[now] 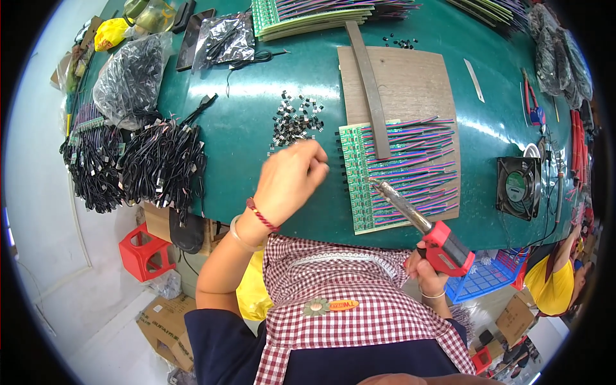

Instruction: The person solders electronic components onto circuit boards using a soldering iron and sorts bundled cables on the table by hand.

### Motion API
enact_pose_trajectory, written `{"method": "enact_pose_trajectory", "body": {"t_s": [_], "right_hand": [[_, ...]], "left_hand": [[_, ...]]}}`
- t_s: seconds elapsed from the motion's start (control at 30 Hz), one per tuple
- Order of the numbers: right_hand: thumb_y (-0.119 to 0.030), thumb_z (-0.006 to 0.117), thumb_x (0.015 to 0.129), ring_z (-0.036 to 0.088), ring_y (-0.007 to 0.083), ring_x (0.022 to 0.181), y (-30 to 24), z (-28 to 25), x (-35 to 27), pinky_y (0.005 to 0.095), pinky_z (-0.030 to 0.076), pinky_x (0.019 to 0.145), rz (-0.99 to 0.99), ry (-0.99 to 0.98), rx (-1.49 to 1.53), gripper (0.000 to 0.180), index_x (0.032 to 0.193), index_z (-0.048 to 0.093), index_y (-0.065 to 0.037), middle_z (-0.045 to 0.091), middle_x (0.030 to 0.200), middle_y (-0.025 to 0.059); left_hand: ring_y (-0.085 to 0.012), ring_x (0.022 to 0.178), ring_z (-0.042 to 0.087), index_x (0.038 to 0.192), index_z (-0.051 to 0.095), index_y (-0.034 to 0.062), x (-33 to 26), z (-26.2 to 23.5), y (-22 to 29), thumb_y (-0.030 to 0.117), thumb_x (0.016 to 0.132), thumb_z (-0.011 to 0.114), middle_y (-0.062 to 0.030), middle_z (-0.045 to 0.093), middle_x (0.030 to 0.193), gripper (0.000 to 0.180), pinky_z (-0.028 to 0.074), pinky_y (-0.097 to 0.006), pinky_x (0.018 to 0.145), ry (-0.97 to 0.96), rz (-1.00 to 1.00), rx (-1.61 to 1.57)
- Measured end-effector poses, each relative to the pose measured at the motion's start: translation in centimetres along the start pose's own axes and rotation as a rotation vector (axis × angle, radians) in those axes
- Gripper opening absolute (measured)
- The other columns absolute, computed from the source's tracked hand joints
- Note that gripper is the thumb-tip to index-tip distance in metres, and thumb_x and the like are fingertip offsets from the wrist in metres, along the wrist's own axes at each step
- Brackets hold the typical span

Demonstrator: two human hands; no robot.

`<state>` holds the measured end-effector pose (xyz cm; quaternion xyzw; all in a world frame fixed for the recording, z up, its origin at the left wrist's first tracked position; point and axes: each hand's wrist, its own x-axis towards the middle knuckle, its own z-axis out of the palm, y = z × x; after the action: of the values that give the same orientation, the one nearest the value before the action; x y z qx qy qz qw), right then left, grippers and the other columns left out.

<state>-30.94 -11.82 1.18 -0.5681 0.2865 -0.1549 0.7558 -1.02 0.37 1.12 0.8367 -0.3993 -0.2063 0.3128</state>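
My right hand [428, 274] grips a red and black soldering gun [443, 250]. Its metal barrel slants up and left, with the tip over a panel of green circuit boards [360, 212]. Rows of pink, blue and black wires [417, 173] run rightward from that panel. My left hand [292, 176] is closed, fingers curled, just left of the panel; what it pinches, if anything, is hidden. Beyond it lies a loose pile of small black connectors with metal pins [295, 122]. Similar black parts line the panel's left edge.
A metal bar [371, 90] lies across the brown board [417, 77] and the panel. Bundled black cables [160, 160] hang over the table's left edge. A black fan [518, 187] stands at right. Stacked circuit panels [314, 19] lie at the back. A person in yellow [553, 282] is at far right.
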Motion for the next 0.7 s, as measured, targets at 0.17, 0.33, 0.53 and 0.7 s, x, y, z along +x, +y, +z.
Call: {"method": "enact_pose_trajectory", "body": {"t_s": [0.17,0.33,0.53,0.7], "right_hand": [[-0.016,0.06,0.081,0.045,0.0146,0.042,-0.1,0.4,0.6,0.0271,0.04,0.042,-0.037,0.007,0.075,0.039,0.112,0.046,0.004,0.051,0.055,0.0088],[-0.011,0.057,0.083,0.046,0.0141,0.046,-0.3,0.5,1.1,0.0275,0.041,0.045,-0.086,-0.015,0.129,0.038,0.116,0.045,0.004,0.05,0.058,0.0077],[-0.012,0.058,0.082,0.044,0.014,0.041,-0.6,0.3,1.5,0.0273,0.041,0.042,-0.094,0.038,0.148,0.035,0.11,0.045,0.004,0.049,0.055,0.0089],[-0.006,0.054,0.079,0.045,0.0138,0.041,-1.3,1.0,1.7,0.0281,0.042,0.042,-0.053,0.066,0.223,0.031,0.107,0.045,0.005,0.05,0.055,0.0101]], "left_hand": [[-0.0254,0.071,0.057,0.082,0.053,0.0051,0.5,-0.1,-1.0,0.006,0.074,0.064,-0.0063,0.054,0.078,0.014,0.046,-0.035,0.061,0.115,0.103,0.239],[-0.0254,0.072,0.057,0.081,0.054,0.006,0.8,-0.2,-1.1,0.006,0.073,0.064,-0.007,0.052,0.076,0.013,0.046,-0.035,0.062,0.167,0.043,0.125],[-0.0274,0.073,0.055,0.079,0.054,0.0068,1.2,-0.3,-0.6,0.006,0.074,0.063,-0.008,0.05,0.076,0.01,0.046,-0.037,0.062,0.179,0.164,0.293],[-0.0291,0.078,0.053,0.082,0.051,0.0024,0.2,0.5,-0.9,0.005,0.078,0.06,-0.0109,0.049,0.085,0.01,0.047,-0.038,0.063,0.215,0.2,0.351]]}}
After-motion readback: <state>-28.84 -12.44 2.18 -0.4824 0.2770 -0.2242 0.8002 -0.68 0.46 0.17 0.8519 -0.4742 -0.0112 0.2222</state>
